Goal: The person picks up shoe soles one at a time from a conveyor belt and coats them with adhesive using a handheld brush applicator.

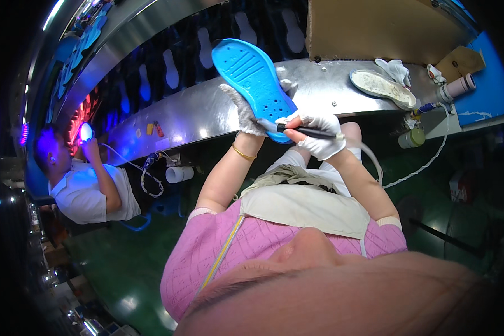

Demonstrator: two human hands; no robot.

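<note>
A bright blue shoe sole point(246, 75), with grooves and small holes, is held up tilted above the metal bench. My left hand point(244, 112), in a grey glove, grips it from below and behind, with fingertips showing at its right edge. My right hand point(323, 134), in a white glove with bare fingertips, is closed around the black handle of a brush point(311, 132). The brush's pale tip lies against the heel end of the sole. A pale tube point(373, 159) runs down behind my right wrist.
On the metal bench point(179, 123) lie a whitish sole point(381, 89) and a crumpled white cloth point(395, 71). Beyond it, dark moulds carry sole shapes point(171, 68) beside a brown board point(369, 28). Far left, a co-worker point(98, 187) lifts a glowing object. A white hose point(445, 137) hangs right.
</note>
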